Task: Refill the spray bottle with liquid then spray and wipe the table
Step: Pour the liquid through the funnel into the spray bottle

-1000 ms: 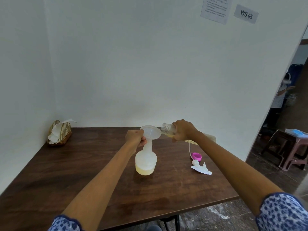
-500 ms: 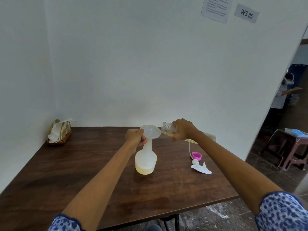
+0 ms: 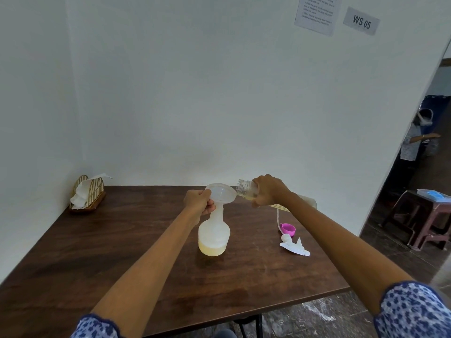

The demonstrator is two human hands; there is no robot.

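A translucent white spray bottle [image 3: 214, 236] stands mid-table with pale yellow liquid in its bottom part. A white funnel [image 3: 220, 193] sits in its neck. My left hand [image 3: 199, 202] grips the funnel's rim and the bottle's neck. My right hand [image 3: 268, 190] holds a clear refill bottle [image 3: 246, 188] tipped on its side, its open mouth over the funnel's right edge; yellow liquid lies inside it. The white spray head [image 3: 294, 247] with its tube lies on the table to the right, beside a pink cap [image 3: 288, 229].
A wicker holder with white paper napkins [image 3: 86, 195] stands at the table's back left corner. The brown wooden table [image 3: 122, 252] is set against white walls. Beyond its right edge are a stool [image 3: 419, 217] and a person standing in a doorway.
The refill bottle's mouth has come slightly nearer to the funnel. Both hands keep their holds and have hardly moved.
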